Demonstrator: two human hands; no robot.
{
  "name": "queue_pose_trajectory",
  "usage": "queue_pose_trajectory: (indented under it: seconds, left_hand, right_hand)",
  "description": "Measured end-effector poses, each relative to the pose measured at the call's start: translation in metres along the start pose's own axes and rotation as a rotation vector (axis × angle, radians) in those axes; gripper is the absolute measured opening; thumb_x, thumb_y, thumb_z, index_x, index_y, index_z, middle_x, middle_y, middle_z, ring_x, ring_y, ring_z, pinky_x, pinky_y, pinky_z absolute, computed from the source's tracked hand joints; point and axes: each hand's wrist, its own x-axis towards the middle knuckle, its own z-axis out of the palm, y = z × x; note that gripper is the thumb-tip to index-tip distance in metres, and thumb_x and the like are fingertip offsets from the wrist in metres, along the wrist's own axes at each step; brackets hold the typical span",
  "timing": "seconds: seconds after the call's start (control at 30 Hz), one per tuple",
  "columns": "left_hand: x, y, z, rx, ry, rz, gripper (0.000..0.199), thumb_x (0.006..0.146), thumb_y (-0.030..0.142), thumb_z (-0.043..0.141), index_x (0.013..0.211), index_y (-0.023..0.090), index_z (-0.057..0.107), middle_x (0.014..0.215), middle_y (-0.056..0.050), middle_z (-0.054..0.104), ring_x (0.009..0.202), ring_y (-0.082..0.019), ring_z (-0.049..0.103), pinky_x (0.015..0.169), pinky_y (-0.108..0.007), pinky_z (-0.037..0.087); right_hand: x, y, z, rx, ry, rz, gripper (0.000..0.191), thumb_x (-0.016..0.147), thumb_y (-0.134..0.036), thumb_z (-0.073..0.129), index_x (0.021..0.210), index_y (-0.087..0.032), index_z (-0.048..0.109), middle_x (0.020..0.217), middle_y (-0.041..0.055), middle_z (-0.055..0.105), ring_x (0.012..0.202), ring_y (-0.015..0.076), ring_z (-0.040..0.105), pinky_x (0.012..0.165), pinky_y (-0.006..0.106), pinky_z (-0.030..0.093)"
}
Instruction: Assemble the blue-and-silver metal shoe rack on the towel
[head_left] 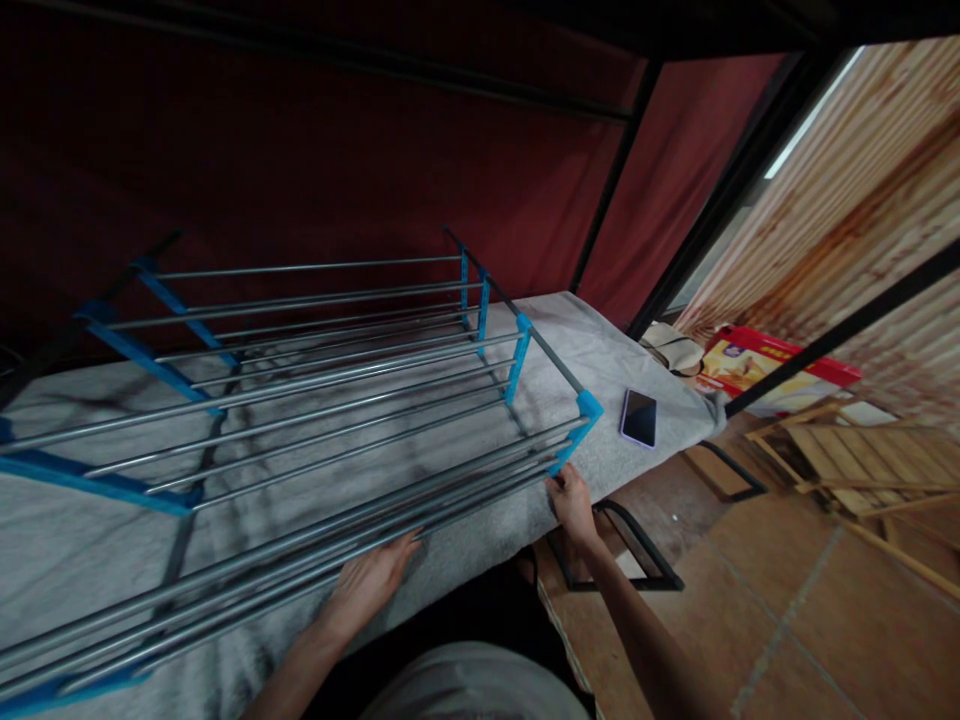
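A rack of thin metal tubes with blue plastic brackets lies on a grey cloth-covered surface. At the rack's near right corner, the fingers of my right hand are closed on the lower end of a blue plastic bracket, where the tube ends meet it. My left hand rests along the nearest tube, left of my right hand, its fingers stretched out and pointing right. The fingertips touch or nearly touch that tube; the underside of the hand is hidden.
A phone lies right of the rack. Dark metal posts and a red cloth stand behind. On the right are a red-and-yellow box, a folded wooden chair and a black frame leg above the tiled floor.
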Motion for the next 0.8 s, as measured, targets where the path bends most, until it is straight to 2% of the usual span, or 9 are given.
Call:
queue_pose_trajectory:
  seconds: [0.13,0.37,0.8]
  left_hand:
    - [-0.0001,0.0004,-0.0002,-0.005,-0.008,-0.016,0.047,0.097,0.036,0.024,0.135,0.022,0.047,0.125,-0.009,0.063,0.112,-0.028,0.061,0.092,-0.039,0.047]
    - [0.0011,0.0002,0.0,0.005,0.002,-0.01,0.046,0.097,0.036,0.025,0.135,0.025,0.048,0.123,-0.009,0.065,0.109,-0.028,0.063,0.09,-0.038,0.048]
    - [0.0014,0.0017,-0.0066,-0.051,-0.027,-0.022,0.045,0.096,0.038,0.028,0.133,0.027,0.051,0.122,-0.006,0.065,0.108,-0.027,0.064,0.089,-0.037,0.049]
  right_hand:
    - [-0.0009,-0.003,-0.0007,-0.01,0.001,-0.008,0.033,0.076,-0.018,0.048,0.105,-0.018,0.063,0.103,0.0094,0.065,0.094,0.0227,0.06,0.087,0.036,0.045]
    - [-0.0012,-0.0079,-0.0019,-0.049,0.004,-0.013,0.024,0.076,-0.021,0.047,0.094,-0.018,0.063,0.094,0.0081,0.065,0.087,0.0223,0.06,0.082,0.034,0.046]
    - [-0.0017,-0.0037,0.0005,-0.048,0.0,-0.008,0.025,0.077,-0.022,0.048,0.097,-0.018,0.062,0.096,0.0089,0.065,0.089,0.0225,0.06,0.083,0.034,0.045]
